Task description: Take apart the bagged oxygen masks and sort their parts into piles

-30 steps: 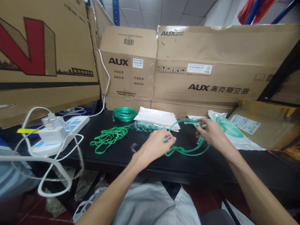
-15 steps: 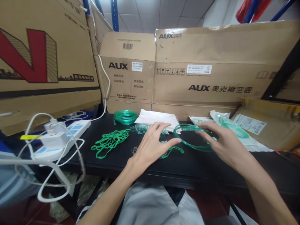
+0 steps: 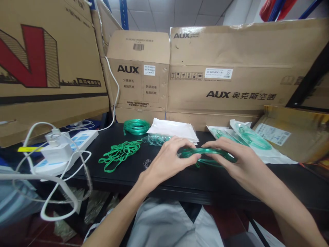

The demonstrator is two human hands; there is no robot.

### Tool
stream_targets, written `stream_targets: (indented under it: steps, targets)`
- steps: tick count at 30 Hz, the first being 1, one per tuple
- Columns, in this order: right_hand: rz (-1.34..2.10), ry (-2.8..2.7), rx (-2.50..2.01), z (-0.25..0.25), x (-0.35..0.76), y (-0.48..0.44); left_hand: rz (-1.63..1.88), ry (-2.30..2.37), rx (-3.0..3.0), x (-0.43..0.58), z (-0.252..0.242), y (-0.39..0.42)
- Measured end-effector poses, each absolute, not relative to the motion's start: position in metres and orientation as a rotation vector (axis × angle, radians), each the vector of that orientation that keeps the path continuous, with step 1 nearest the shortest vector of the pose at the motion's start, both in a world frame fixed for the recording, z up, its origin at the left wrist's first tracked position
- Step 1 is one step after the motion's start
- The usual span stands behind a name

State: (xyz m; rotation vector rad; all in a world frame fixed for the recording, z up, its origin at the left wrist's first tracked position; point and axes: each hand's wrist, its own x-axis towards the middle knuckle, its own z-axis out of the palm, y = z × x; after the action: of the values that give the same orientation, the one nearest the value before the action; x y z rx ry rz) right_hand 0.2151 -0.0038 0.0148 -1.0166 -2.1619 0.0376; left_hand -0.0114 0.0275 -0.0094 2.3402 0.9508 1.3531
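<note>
On the black table, close to its front edge, a coil of green tubing is gripped from both sides; whether it rests on the tabletop or is raised just above it cannot be told. The left hand is closed on the coil's left end, with the fingers curled over the loops and the thumb pressed in from the near side. The right hand is closed on the opposite end, its fingers laid along the top of the loops, so that the tubing is seen only in the gap between the two hands. To the left, well apart, a loose heap of green bands is spread on the table, and behind it a second coil is set near the cardboard boxes. A stack of white bags and a clear bag are found just behind the left hand, and sealed packets beside the right. At the far left a power strip is seen with a white charger plugged in
</note>
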Motion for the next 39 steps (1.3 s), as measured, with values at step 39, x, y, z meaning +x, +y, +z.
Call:
stream_targets:
  steps: [39]
  targets:
    - [0.349, -1.677, -1.247, -0.002, 0.252, 0.042, 1.34, 0.954, 2.516, 0.006, 0.013, 0.073]
